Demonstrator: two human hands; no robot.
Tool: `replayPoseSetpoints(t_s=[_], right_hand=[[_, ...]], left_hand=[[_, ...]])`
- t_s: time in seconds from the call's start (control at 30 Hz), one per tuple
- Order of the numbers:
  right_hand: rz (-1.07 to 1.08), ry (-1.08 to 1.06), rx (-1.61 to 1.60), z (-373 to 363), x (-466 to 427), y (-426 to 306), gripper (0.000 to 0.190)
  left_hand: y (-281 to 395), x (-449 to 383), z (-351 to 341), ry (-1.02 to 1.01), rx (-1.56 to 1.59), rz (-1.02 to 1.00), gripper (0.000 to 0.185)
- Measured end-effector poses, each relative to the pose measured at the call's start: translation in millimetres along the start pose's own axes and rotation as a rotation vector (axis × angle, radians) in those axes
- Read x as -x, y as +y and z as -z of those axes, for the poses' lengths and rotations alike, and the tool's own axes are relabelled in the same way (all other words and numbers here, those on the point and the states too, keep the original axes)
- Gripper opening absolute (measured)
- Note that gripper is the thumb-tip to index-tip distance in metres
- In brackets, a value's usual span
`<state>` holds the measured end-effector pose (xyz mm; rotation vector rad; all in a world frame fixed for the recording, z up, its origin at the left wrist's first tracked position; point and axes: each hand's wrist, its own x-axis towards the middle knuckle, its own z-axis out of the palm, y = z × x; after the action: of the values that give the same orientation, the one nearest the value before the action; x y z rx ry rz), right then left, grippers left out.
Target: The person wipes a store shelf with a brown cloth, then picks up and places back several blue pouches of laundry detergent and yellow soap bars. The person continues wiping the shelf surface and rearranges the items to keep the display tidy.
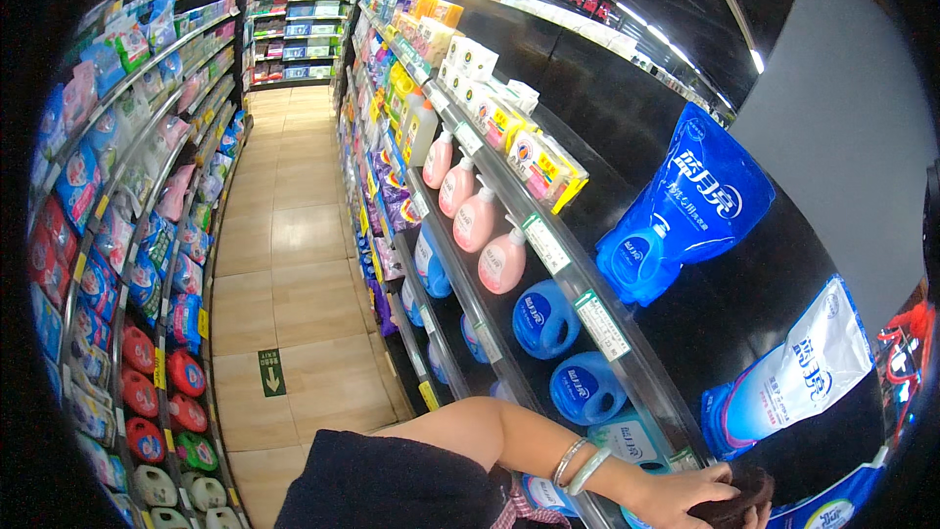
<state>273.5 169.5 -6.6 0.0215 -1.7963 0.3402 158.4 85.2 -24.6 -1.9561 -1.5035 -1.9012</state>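
My left hand (683, 496) is at the lower right, closed around a dark brown, soft-looking object (734, 499), perhaps a cloth or sponge. It is by the top shelf's front edge, and two bracelets circle the wrist. My right hand is out of view. Just behind the held object, a white and blue detergent refill pouch (797, 375) stands on the black top shelf (639, 353). Farther along is a blue refill pouch (683, 206). On the shelf below, blue detergent bottles (587, 386) and a teal-labelled container (624, 441) sit near my forearm.
Pink pump bottles (481, 220) and packs of bar soap (540, 165) line the right-hand shelving. A tiled aisle (308, 235) with a green floor sign (271, 372) runs between it and the left shelving (158, 286), stocked with pouches and bottles. Another shelf unit (301, 35) closes the far end.
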Motion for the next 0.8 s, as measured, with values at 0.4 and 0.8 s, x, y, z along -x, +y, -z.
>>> replayPoseSetpoints(t_s=[0.4,0.8], right_hand=[[-0.022,-0.347,0.429,26,20,41,0.056],[-0.314,-0.058,0.455,113,41,117,0.057]], left_hand=[[-26,13,73,-0.020,-0.499,-0.078,0.024],[-49,23,73,-0.056,-0.303,0.033,0.024]])
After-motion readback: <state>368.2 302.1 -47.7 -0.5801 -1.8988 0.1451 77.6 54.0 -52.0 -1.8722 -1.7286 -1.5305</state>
